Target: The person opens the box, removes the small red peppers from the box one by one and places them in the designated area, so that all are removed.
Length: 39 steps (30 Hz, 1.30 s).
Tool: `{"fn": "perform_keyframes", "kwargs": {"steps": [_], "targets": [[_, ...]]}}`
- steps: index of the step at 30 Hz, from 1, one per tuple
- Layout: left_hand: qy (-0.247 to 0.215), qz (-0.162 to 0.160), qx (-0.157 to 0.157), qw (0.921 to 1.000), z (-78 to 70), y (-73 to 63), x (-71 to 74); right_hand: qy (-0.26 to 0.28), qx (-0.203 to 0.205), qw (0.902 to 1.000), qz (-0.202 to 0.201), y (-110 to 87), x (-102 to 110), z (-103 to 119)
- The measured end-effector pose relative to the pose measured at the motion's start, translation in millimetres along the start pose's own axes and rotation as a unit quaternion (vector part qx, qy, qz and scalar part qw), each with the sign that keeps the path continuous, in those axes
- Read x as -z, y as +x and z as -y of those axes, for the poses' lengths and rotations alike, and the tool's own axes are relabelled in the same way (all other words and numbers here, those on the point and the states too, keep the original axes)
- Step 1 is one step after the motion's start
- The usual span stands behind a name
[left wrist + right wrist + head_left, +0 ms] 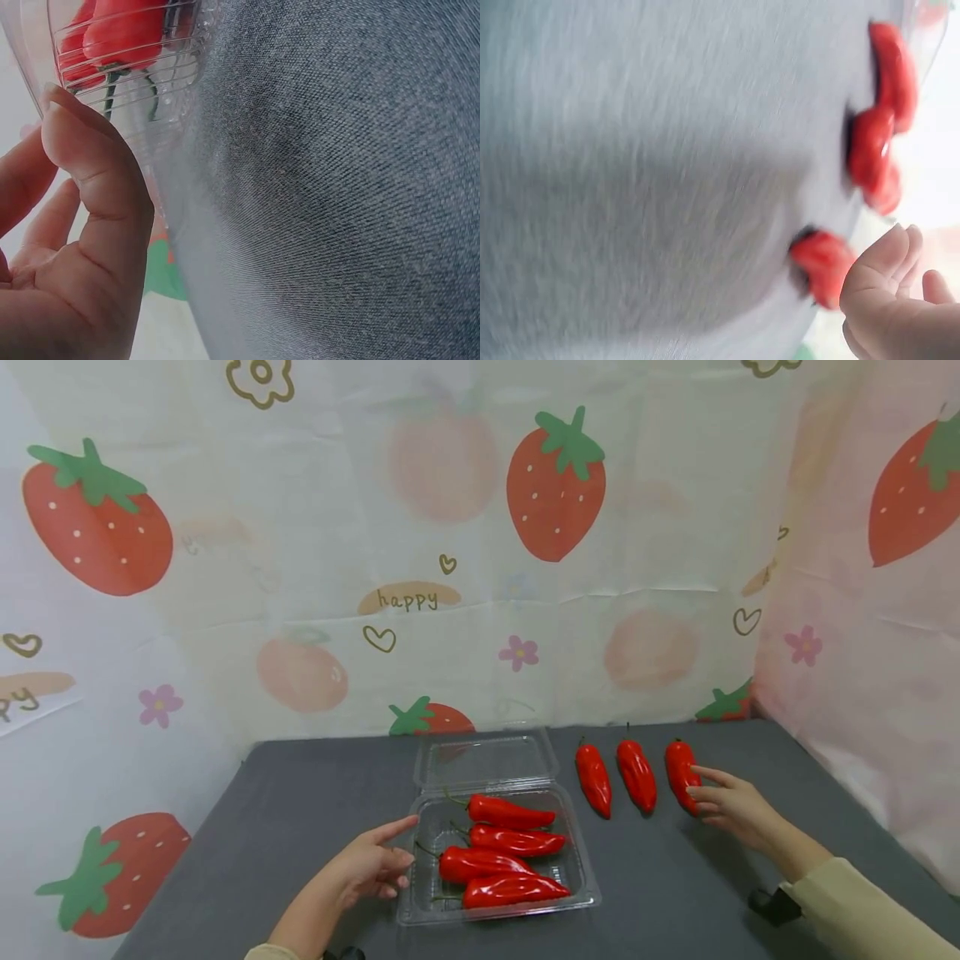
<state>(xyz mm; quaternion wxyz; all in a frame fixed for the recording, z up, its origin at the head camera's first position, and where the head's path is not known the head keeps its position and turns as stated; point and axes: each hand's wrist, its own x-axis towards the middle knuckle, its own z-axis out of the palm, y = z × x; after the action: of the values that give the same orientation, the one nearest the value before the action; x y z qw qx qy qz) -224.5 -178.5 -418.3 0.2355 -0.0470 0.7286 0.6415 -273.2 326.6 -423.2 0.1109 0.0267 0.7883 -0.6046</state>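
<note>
Several red chili peppers (508, 840) with green stems lie side by side in an opened clear plastic clamshell box (581, 906), its lid (487, 760) folded back. My left hand (369, 866) is at the box's left wall, index finger extended towards the rim; whether it touches, I cannot tell. In the left wrist view, the thumb (94, 161) is beside the box wall and nothing is held. Three more peppers lie right of the box. My right hand (735, 806) reaches over the rightmost pepper (681, 774) with loosely bent fingers; contact is unclear. That pepper (825, 266) lies on the cloth.
A grey cloth (315, 802) covers the table. The left loose pepper (594, 779) and the middle one (637, 776) lie between the box and my right hand. A strawberry-printed curtain (480, 668) stands behind the table and along its sides.
</note>
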Motion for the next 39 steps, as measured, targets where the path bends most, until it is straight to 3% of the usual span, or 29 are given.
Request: {"fn": "perform_keyframes", "kwargs": {"steps": [8,20,29,39], "targets": [[-0.001,-0.006,0.009,0.9999,0.0,1.6,-0.8,0.023,0.025,0.999,0.029,-10.5,-21.2,6.9],[-0.001,-0.005,0.005,1.0,-0.3,1.4,-0.9,0.026,0.046,0.9966,0.064,-22.3,-40.2,34.3],[0.004,-0.008,0.004,1.0,0.6,1.5,-1.0,0.035,0.057,0.9935,0.092,-27.0,-52.1,41.9],[0.002,-0.018,0.009,0.9998,-1.6,0.9,-2.2,0.047,0.095,0.9819,0.157,-35.0,-62.9,49.0]]}}
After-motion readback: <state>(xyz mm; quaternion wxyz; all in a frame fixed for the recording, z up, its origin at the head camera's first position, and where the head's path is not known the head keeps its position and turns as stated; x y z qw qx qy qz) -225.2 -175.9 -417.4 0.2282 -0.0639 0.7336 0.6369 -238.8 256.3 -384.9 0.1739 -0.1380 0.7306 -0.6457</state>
